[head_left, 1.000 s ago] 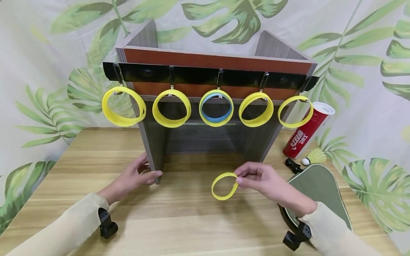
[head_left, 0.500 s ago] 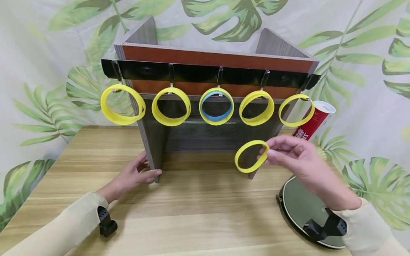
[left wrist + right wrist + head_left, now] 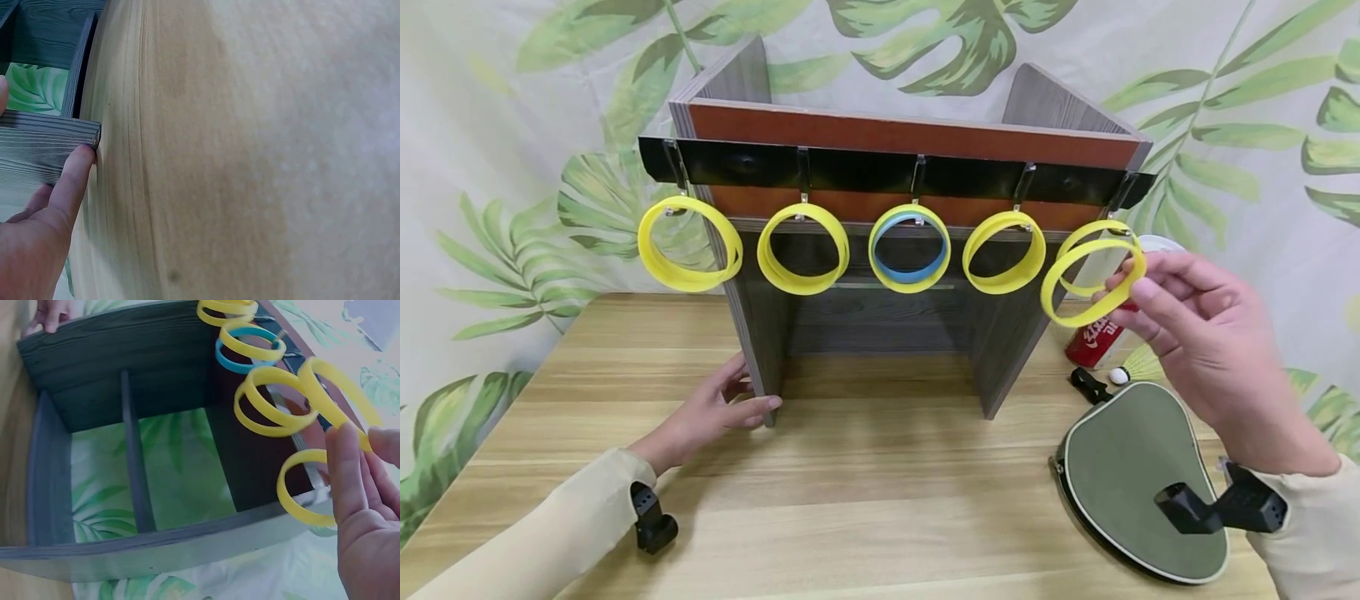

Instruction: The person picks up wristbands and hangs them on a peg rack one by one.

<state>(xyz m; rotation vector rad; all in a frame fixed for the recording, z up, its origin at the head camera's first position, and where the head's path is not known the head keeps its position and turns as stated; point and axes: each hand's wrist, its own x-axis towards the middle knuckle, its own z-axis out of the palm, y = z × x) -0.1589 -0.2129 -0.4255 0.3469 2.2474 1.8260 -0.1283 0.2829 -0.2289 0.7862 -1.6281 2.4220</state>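
My right hand (image 3: 1213,350) pinches a yellow wristband (image 3: 1063,320) between thumb and fingers. In the head view the band overlaps the yellow wristband (image 3: 1086,228) on the rightmost hook. The right wrist view shows the held wristband (image 3: 317,400) raised beside the hanging ones. My left hand (image 3: 707,417) grips the lower front edge of the grey wooden shelf's left panel (image 3: 752,333), thumb in front, fingers behind. Several hooks on a black strip (image 3: 857,162) across the shelf's red board (image 3: 880,125) carry yellow wristbands; the middle hook also carries a blue wristband (image 3: 917,273).
Right of the shelf stand a red tube (image 3: 1086,343), partly behind my right hand, a shuttlecock (image 3: 1138,364) and a small black object (image 3: 1088,386). A green zip case (image 3: 1131,475) lies on the wooden table (image 3: 850,517) in front of them. A leaf-patterned cloth hangs behind.
My right hand has carried the yellow wristband up and to the right, from low before the shelf to the rightmost hook. The left hand stays on the panel.
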